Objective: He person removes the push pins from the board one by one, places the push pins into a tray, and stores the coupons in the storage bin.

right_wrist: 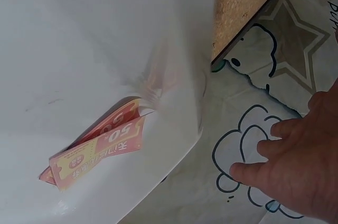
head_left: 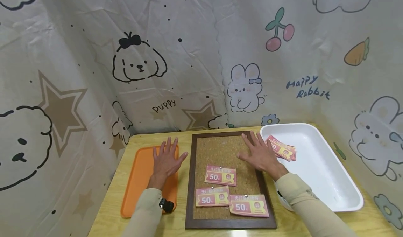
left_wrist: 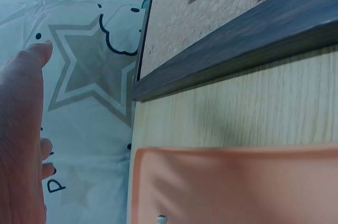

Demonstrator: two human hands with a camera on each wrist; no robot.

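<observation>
My left hand, fingers spread, hovers over the orange tray and holds nothing. With fingers likewise spread, my right hand is above the right side of the brown-framed corkboard, near the white basin. Three pink and yellow coupons marked 50 are on the board's lower half: an upper coupon, a lower left coupon and a lower right coupon. Each has a small pin at its top edge. In the left wrist view a small pin lies in the orange tray.
The white basin stands right of the board, with overlapping coupons at its far left corner. Everything rests on a light wooden table. A printed curtain hangs behind and along the sides.
</observation>
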